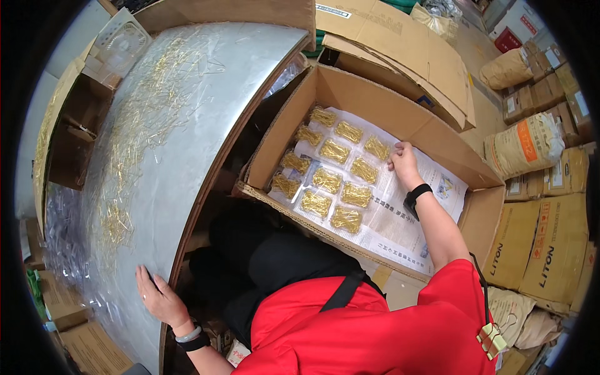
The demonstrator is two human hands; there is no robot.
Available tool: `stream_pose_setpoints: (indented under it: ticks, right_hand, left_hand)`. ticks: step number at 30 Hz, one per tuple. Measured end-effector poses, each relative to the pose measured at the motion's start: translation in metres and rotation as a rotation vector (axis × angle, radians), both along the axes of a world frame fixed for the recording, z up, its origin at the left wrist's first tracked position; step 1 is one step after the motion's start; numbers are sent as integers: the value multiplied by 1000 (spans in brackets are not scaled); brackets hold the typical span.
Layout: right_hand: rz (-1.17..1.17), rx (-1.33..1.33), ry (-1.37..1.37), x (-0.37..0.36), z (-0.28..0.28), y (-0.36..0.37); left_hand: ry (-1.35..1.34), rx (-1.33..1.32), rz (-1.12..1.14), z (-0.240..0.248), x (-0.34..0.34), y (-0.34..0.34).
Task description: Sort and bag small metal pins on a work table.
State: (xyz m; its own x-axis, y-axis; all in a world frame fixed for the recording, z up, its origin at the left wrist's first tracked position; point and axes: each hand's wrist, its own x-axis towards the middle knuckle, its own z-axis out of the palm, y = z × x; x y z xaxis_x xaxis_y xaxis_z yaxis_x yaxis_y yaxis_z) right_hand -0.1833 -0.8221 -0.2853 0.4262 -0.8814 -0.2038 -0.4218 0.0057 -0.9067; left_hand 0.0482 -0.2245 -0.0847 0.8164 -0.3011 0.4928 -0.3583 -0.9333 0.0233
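My left hand (161,301) rests at the near end of the grey tabletop (181,162), fingers stretched out and nothing in them. Over the open cardboard carton (375,87), my right hand (405,164) has its fingers curled at the right edge of a clear pack of gold wire pieces (377,147). Fingertips and pack edge meet there; the exact grip is partly hidden. Several similar packs lie in rows beside it, such as one gold pack (347,219) at the near end. They sit on printed newspaper (400,219) lining the carton.
Loose gold wire pieces (134,137) are scattered along the tabletop. A small white fan (122,40) stands at its far left, above an open cardboard box (78,131). Clear plastic pieces (69,244) pile at the left edge. Stacked cartons (544,244) and sacks (525,147) stand right.
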Motion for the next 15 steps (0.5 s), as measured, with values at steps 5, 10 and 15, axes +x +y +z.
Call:
stream_pose_setpoints:
  ticks: [5, 10, 15]
  right_hand:
    - [-28, 25, -7, 1, 8, 2]
    - [-69, -13, -38, 0, 8, 3]
    - [-72, -25, -36, -3, -1, -4]
  left_hand:
    - [8, -12, 1, 1, 0, -1]
    - [-3, -7, -6, 0, 1, 1]
    - [-22, 10, -12, 1, 1, -1]
